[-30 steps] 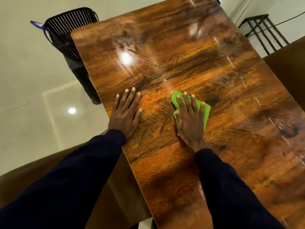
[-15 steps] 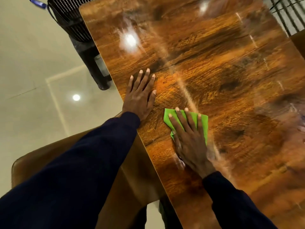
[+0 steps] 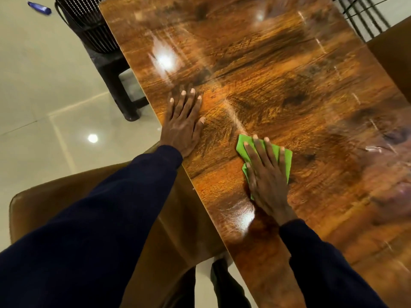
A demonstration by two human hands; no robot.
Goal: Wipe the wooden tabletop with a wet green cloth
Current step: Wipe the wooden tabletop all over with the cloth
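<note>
I see my right hand [image 3: 268, 181] lying flat on the cloth [image 3: 283, 156], palm down, fingers spread and straight, pressing it against the surface [image 3: 289, 85]. That grip is open, not curled around anything; the cloth is pinned under the palm and fingers. The cloth is bright green and folded, and its edges show beyond my fingertips and along the right side of the hand. It sits on the near part of the surface, a little in from the left edge.

My left hand [image 3: 183, 125] rests flat on the bare wood just beside that left edge, fingers spread, grip open and empty. It lies apart from the cloth, farther from me and to the left. Both arms wear dark navy sleeves [image 3: 100, 230].

The wood is glossy, with streaky sheen and bright light reflections, one near my right wrist. A brown chair [image 3: 55, 201] stands under my left arm, beside the surface. A black chair [image 3: 95, 36] stands at the far left corner, on a pale tiled floor [image 3: 44, 96]. A small blue object [image 3: 40, 7] lies on the floor, too blurred to identify.
</note>
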